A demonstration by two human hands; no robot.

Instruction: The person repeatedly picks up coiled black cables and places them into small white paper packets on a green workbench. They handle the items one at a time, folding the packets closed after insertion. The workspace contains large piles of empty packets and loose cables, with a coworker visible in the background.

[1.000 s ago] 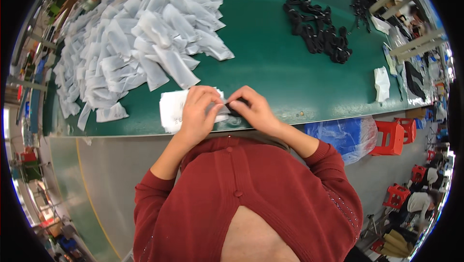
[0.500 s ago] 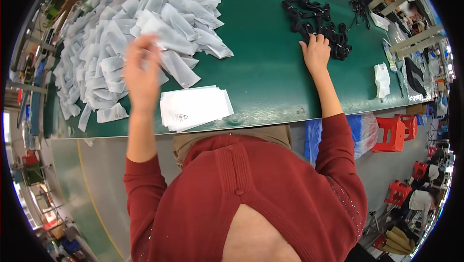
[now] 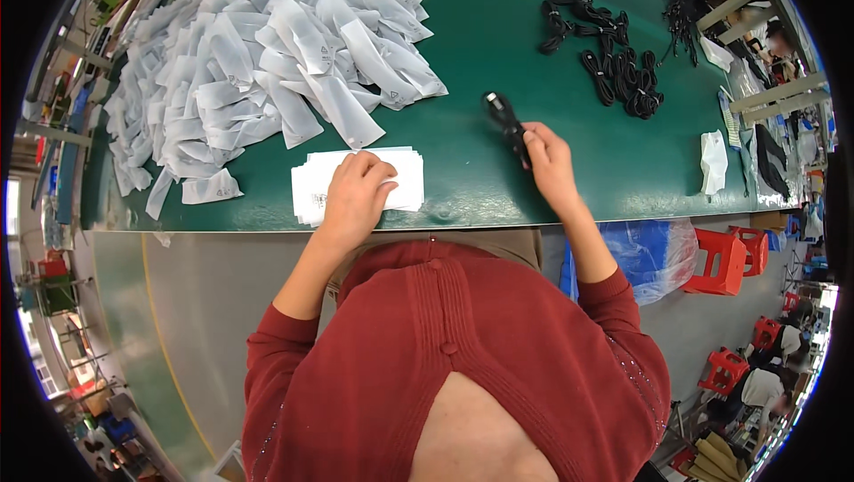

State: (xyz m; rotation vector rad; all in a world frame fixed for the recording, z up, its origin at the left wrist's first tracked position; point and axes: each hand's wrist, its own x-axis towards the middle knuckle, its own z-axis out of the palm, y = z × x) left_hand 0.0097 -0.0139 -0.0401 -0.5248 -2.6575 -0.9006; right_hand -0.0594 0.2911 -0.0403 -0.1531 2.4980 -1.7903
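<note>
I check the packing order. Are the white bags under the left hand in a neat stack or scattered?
Neat stack: the white bags lie flat and aligned near the table edge under the left hand, apart from the loose pile.

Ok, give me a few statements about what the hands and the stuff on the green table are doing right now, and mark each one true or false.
1. The left hand rests on a flat stack of white bags near the table's front edge. True.
2. The right hand is empty. False: it holds a black cable bundle just above the green table.
3. A big loose heap of white packets lies on the person's left side of the table. True.
4. The pile of black cables sits on top of the white packets. False: it lies apart from them, far right on the bare table.
5. The two hands touch each other. False: they are apart.
</note>
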